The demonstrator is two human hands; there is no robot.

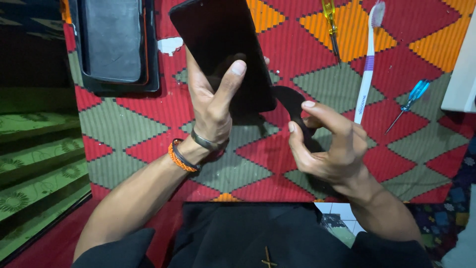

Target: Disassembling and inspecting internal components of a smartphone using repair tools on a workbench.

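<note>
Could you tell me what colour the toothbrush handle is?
The toothbrush handle is white with a purple band, seen in the head view.

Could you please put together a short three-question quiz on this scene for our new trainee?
1. True or false: the left hand holds the black phone up off the mat.
2. What does the right hand pinch? A) toothbrush B) black curved strip C) blue screwdriver
3. Which tool lies nearest the toothbrush head?

Key: 1 true. 2 B, the black curved strip. 3 the yellow screwdriver.
</note>
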